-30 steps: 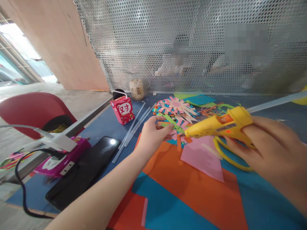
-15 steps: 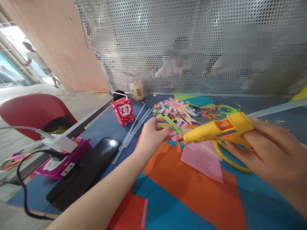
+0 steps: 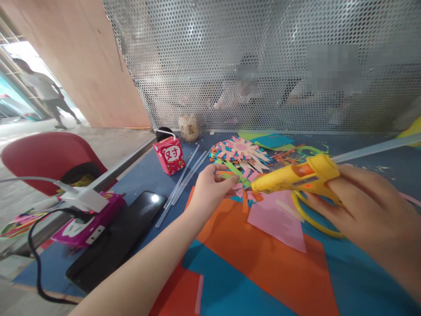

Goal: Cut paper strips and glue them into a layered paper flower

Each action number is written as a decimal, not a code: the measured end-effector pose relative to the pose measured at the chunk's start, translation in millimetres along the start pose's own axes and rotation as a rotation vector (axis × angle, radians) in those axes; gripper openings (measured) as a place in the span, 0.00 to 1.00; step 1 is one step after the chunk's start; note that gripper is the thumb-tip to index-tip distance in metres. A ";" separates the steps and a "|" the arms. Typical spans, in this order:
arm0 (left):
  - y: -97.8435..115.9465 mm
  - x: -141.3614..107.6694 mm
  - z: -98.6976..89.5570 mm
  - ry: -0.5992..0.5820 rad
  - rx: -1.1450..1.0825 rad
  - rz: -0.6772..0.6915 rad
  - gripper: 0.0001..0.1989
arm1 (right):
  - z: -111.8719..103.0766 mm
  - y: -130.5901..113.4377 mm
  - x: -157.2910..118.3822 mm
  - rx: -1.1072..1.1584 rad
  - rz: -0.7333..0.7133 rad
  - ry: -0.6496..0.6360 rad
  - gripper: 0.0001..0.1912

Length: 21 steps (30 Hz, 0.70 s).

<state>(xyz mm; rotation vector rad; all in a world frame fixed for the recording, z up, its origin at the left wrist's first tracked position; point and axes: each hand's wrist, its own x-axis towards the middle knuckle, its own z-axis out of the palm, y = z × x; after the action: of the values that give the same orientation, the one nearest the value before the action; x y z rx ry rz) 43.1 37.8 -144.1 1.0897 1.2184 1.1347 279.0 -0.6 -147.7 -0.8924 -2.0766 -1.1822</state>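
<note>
1. The fingers of the right hand (image 3: 365, 210) are wrapped around the handle of a yellow glue gun (image 3: 289, 176), held above the table (image 3: 141, 175) at the right of the view.
2. The gun's long axis runs crosswise, tilted a little: the nozzle points left toward the other hand, slightly lower than the back end. A translucent glue stick (image 3: 371, 147) juts from the rear, rising to the right.
3. The fingers of the left hand (image 3: 213, 184) are pinching a small fringed paper flower (image 3: 245, 193) of pink, green and orange strips. The nozzle is right at this flower; whether it touches, I cannot tell.
4. Under and beside the gun are a yellow loop (image 3: 315, 227) and a pink paper piece (image 3: 279, 226), the latter lying on an orange sheet (image 3: 263, 259).
5. Beyond the left hand is a pile of fringed paper flowers (image 3: 240, 148).
6. Left of that hand, loose glue sticks (image 3: 186, 178) lie slanted, near an upright red drink carton (image 3: 169, 156).
7. Farther left are a black phone (image 3: 115, 250) and a purple power strip (image 3: 113, 212).
</note>
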 end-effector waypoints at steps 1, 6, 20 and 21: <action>0.1 0.0 0.1 -0.007 -0.004 -0.006 0.11 | 0.3 -0.1 -0.3 0.000 0.007 -0.008 0.09; 0.2 0.1 0.3 -0.016 -0.009 -0.026 0.11 | 2.2 -1.4 -2.4 0.008 0.030 -0.059 0.09; 2.9 3.8 -1.5 0.070 -0.103 -0.037 0.12 | 8.2 3.9 2.8 -0.018 0.267 0.044 0.13; 2.4 4.2 -1.3 0.063 -0.112 -0.039 0.12 | 10.7 6.6 2.4 -0.033 0.349 0.013 0.14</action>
<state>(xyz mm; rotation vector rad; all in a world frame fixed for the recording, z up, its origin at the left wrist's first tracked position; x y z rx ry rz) 41.7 42.3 -142.3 0.9482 1.2054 1.2009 281.1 12.0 -147.4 -1.2014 -1.8007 -1.0317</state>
